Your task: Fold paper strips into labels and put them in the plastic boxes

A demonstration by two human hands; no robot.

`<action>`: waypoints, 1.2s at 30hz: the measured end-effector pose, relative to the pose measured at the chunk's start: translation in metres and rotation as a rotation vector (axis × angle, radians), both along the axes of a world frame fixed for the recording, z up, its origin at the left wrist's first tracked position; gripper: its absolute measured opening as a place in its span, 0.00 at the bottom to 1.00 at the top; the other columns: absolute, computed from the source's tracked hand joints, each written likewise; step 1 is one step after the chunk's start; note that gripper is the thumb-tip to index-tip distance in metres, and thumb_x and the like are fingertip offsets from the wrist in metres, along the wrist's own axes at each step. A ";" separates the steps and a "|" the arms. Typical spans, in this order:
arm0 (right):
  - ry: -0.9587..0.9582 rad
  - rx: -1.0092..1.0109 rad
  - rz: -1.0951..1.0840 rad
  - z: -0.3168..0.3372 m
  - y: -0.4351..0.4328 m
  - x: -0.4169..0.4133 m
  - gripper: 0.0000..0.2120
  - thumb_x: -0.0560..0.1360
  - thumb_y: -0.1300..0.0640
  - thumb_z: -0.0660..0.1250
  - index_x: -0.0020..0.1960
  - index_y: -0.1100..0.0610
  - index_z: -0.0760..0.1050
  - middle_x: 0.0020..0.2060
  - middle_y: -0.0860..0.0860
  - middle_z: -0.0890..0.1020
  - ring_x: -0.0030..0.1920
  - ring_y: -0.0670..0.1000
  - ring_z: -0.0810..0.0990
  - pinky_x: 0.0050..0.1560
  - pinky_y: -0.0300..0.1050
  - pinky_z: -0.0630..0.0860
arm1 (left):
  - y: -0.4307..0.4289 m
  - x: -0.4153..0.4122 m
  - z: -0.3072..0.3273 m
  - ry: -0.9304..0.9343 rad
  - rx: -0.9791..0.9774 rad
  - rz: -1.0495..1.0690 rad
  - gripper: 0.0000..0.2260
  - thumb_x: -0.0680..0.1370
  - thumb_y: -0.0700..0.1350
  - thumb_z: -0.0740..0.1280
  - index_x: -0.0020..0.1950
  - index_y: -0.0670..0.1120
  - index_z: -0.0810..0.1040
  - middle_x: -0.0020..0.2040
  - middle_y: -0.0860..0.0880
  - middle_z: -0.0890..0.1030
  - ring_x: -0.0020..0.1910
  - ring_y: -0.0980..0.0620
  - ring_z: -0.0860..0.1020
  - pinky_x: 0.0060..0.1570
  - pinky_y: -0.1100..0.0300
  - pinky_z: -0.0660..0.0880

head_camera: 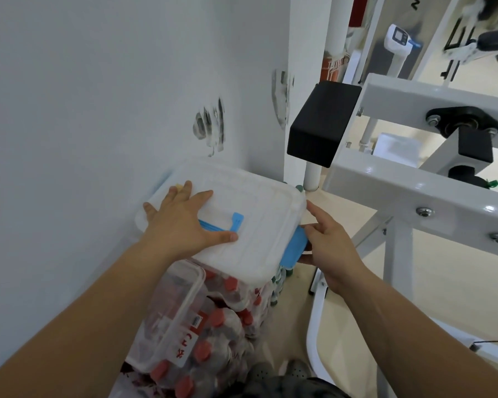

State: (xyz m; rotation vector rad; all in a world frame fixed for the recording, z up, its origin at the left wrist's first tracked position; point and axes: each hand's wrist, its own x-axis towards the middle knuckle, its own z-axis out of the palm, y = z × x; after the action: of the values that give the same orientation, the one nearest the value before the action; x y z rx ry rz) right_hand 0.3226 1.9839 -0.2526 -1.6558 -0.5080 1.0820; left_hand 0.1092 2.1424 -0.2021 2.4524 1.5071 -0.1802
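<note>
- The left hand [184, 222] lies open and flat, fingers spread, pressing on the white lid [256, 202] beside its blue handle [232, 222].
- The right hand [331, 248] pinches the blue latch [293, 249] at the lid's right edge (thumb underneath).
- The lidded plastic box sits on a lower clear box [167, 320] of red-capped bottles [203, 354], against the wall [98, 110].

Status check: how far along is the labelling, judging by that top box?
Done: the white lid is in place, and the lower clear box of red-capped bottles shows a paper slip with red writing. In hand: the left hand presses flat on the lid while the right hand grips the blue side clip, apparently latching it. Left: cannot tell; no loose strips are in view.
</note>
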 end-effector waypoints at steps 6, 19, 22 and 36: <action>-0.025 -0.004 0.085 0.000 -0.004 0.000 0.30 0.84 0.64 0.58 0.77 0.35 0.61 0.58 0.54 0.79 0.51 0.52 0.83 0.33 0.41 0.82 | 0.005 0.016 0.005 0.023 -0.003 -0.036 0.55 0.52 0.85 0.56 0.77 0.67 0.51 0.82 0.49 0.46 0.81 0.45 0.46 0.74 0.31 0.42; 0.021 0.005 0.130 0.002 -0.005 0.015 0.28 0.85 0.64 0.56 0.75 0.35 0.65 0.52 0.53 0.81 0.48 0.53 0.85 0.36 0.42 0.83 | -0.024 0.083 -0.007 0.150 0.014 -0.313 0.52 0.60 0.83 0.56 0.75 0.68 0.34 0.80 0.47 0.31 0.79 0.42 0.37 0.73 0.30 0.41; 0.102 0.020 0.107 0.003 -0.004 0.016 0.25 0.85 0.62 0.56 0.73 0.36 0.68 0.52 0.52 0.81 0.48 0.52 0.84 0.36 0.41 0.82 | -0.022 0.084 -0.010 0.155 0.002 -0.318 0.52 0.60 0.82 0.58 0.75 0.67 0.34 0.80 0.48 0.32 0.80 0.42 0.37 0.73 0.30 0.42; 0.163 -0.010 0.036 0.003 -0.008 0.010 0.17 0.82 0.56 0.65 0.70 0.54 0.75 0.55 0.54 0.83 0.51 0.56 0.84 0.52 0.51 0.85 | -0.022 0.083 -0.018 0.136 -0.001 -0.325 0.54 0.57 0.83 0.57 0.76 0.68 0.36 0.80 0.48 0.33 0.80 0.42 0.39 0.74 0.31 0.46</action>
State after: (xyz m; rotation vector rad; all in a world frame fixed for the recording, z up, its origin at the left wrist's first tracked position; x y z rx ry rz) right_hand 0.3329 1.9760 -0.2494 -1.5568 -0.4275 1.2360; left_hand 0.1921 2.1204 -0.2200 2.7188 1.1428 -0.4151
